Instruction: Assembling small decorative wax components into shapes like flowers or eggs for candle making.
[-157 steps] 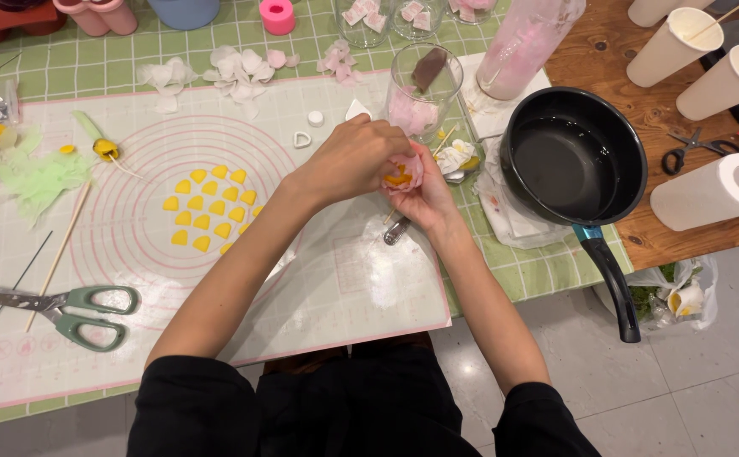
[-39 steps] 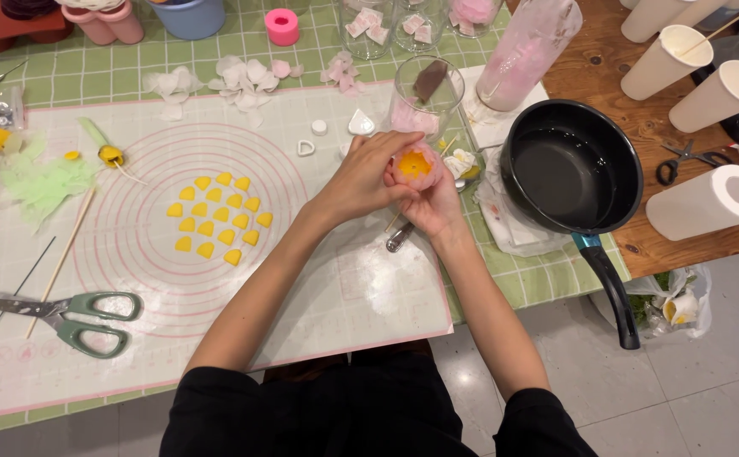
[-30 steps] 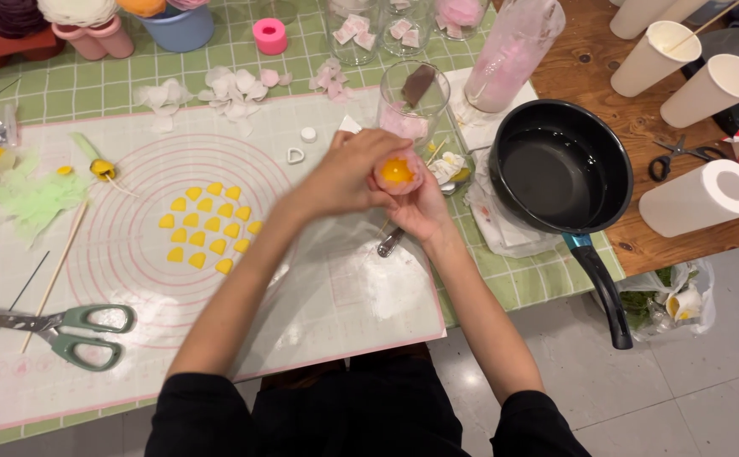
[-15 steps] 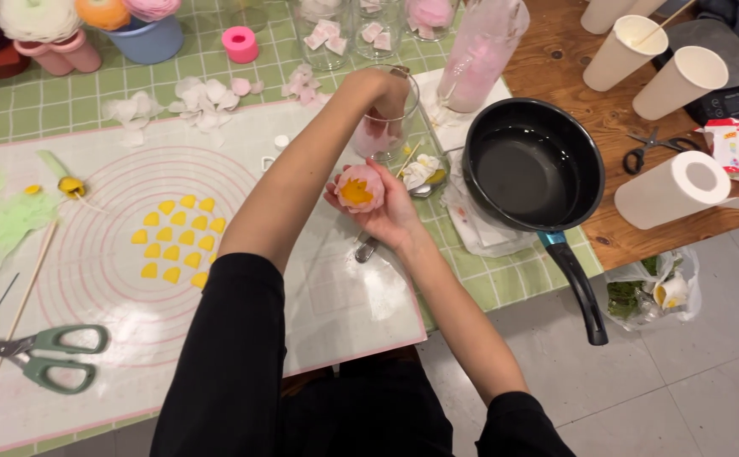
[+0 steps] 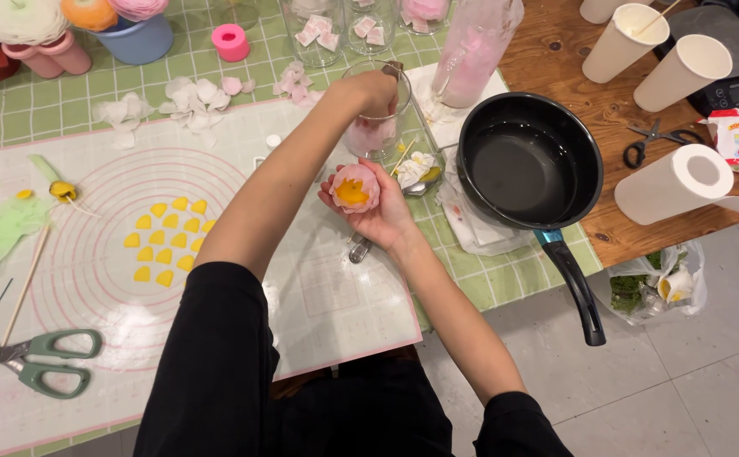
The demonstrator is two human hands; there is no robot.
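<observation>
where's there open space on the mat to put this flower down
The white mat is bare below the right hand, toward its near edge, and between the yellow pieces and the scissors. It's crowded around the jars, where the left hand reaches, and the pan.

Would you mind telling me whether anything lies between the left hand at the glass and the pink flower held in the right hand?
Nothing visible does. The left hand is at the glass's rim, and the pink flower sits in the right hand just below, only bare mat between them.

Pan [image 5: 530,165] right of glass [image 5: 375,127], scissors [image 5: 35,360] on mat [image 5: 318,296]
</observation>
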